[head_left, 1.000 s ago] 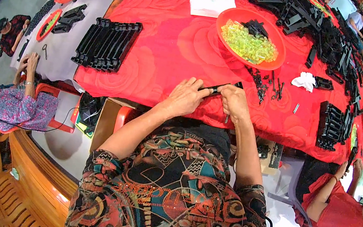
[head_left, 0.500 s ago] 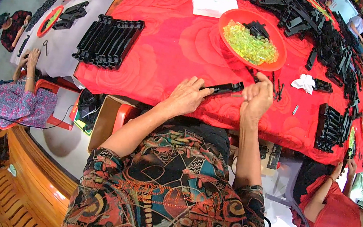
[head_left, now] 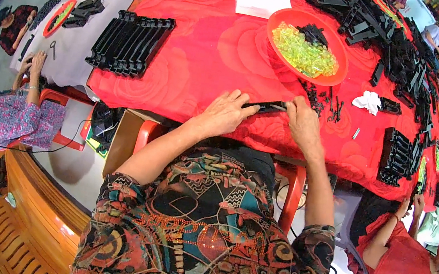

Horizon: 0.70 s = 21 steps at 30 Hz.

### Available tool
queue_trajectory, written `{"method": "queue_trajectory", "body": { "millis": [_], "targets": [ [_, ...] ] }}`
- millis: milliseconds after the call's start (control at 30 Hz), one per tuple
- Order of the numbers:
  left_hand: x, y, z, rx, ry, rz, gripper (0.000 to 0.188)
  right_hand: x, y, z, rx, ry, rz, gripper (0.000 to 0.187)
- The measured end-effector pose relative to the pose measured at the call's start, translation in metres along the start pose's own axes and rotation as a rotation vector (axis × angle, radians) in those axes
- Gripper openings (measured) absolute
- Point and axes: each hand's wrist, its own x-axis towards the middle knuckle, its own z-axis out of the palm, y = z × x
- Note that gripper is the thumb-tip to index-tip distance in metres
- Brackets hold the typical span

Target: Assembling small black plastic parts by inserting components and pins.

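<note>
Between my two hands lies a long, narrow black plastic part (head_left: 267, 108), low over the red tablecloth near the table's front edge. My left hand (head_left: 224, 111) grips its left end, fingers on top. At its right end my right hand (head_left: 303, 122) is closed, its fingertips on the part; whether a smaller piece is pinched there is hidden. Just beyond the right hand, small black pieces (head_left: 316, 96) lie scattered on the cloth. Above them stands a red bowl (head_left: 278, 17) with yellow-green clear pieces (head_left: 303, 53) and a little heap of black pieces (head_left: 313, 34).
Black parts stand in a neat row (head_left: 131, 44) to the left; another stack (head_left: 395, 157) is at the right. A large black pile (head_left: 367, 23) covers the far right. A white box (head_left: 262, 3) and crumpled tissue (head_left: 368, 102) lie on the cloth (head_left: 196, 65). People sit on both sides.
My right hand has come down from above the cloth onto the right end of the black part, which now lies more level. My left hand keeps its grip.
</note>
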Motion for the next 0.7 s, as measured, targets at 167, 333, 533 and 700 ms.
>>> {"method": "queue_trajectory", "body": {
  "millis": [167, 333, 533, 700],
  "targets": [
    [-0.002, -0.003, 0.003, 0.046, -0.011, 0.034, 0.038, 0.01, 0.002, -0.031, -0.183, -0.288, -0.296, 0.024],
    [-0.001, -0.004, 0.006, 0.005, 0.02, 0.057, 0.039, 0.02, -0.007, -0.027, -0.599, -0.239, -0.407, 0.012],
    [-0.002, -0.006, 0.009, 0.014, 0.061, 0.066, 0.038, 0.019, -0.005, -0.02, -0.637, -0.081, -0.631, 0.007],
    [-0.003, -0.008, 0.013, 0.003, 0.118, 0.079, 0.034, 0.024, -0.002, -0.009, -0.549, -0.053, -0.599, 0.008]
  ]
}}
